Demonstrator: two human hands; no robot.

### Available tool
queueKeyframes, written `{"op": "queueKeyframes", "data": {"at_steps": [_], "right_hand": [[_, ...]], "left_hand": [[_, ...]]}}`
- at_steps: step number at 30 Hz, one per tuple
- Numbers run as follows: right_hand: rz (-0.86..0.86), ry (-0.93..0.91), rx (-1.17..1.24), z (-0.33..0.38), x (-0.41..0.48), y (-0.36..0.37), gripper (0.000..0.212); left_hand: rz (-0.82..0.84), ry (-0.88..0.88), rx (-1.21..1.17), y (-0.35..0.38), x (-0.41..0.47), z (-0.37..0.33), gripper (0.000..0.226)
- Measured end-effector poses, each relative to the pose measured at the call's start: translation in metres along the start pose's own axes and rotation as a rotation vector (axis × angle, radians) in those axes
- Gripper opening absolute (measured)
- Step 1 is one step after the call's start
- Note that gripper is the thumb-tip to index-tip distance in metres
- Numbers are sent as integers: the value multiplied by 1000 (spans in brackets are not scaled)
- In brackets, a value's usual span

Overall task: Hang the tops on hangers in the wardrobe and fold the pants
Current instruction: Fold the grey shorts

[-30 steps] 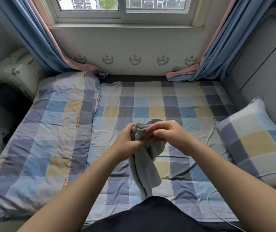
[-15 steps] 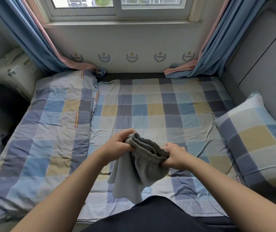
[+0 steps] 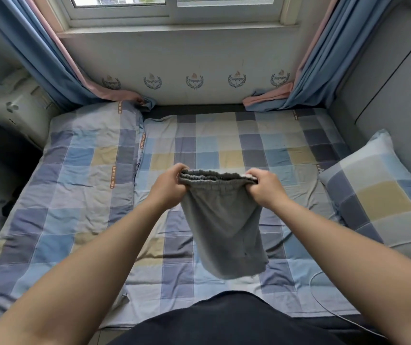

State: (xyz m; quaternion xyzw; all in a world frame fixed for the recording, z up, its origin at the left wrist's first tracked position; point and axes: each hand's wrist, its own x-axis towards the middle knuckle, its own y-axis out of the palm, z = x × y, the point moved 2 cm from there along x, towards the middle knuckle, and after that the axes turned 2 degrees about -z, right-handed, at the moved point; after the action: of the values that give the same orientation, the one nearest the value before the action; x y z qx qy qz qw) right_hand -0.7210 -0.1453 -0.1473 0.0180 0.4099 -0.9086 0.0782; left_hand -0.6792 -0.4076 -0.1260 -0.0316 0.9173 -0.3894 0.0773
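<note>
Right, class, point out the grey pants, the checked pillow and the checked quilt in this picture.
grey pants (image 3: pixel 224 225), head view: hanging fabric below the elastic waistband.
checked pillow (image 3: pixel 383 199), head view: yellow square near its middle.
checked quilt (image 3: pixel 79 156), head view: a blue square.

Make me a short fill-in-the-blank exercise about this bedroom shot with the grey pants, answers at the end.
1. The left hand and the right hand each grip the grey pants by the elastic ____.
2. The pants hang in the air above the ____.
3. The checked pillow lies on the person's ____ side.
4. Blue curtains hang on either side of the ____.
Answers: waistband; bed; right; window.
</note>
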Motion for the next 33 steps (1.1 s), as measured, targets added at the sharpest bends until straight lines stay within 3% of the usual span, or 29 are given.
{"op": "queueKeyframes", "data": {"at_steps": [7,14,20,27,33], "right_hand": [[-199,-115,-13,7,5,-40,18],[-127,-34,-62,-42,-36,-2,26],[70,189,-109,-120,-102,89,34],[478,523,-136,-199,-203,194,39],[578,596,-70,-241,-217,228,25]], "left_hand": [[-238,332,229,-10,11,-31,33],[-135,444,276,30,-17,-8,32],[171,255,313,118,-76,69,35],[587,-95,305,219,-175,165,40],[632,-308,201,274,-184,210,36]]}}
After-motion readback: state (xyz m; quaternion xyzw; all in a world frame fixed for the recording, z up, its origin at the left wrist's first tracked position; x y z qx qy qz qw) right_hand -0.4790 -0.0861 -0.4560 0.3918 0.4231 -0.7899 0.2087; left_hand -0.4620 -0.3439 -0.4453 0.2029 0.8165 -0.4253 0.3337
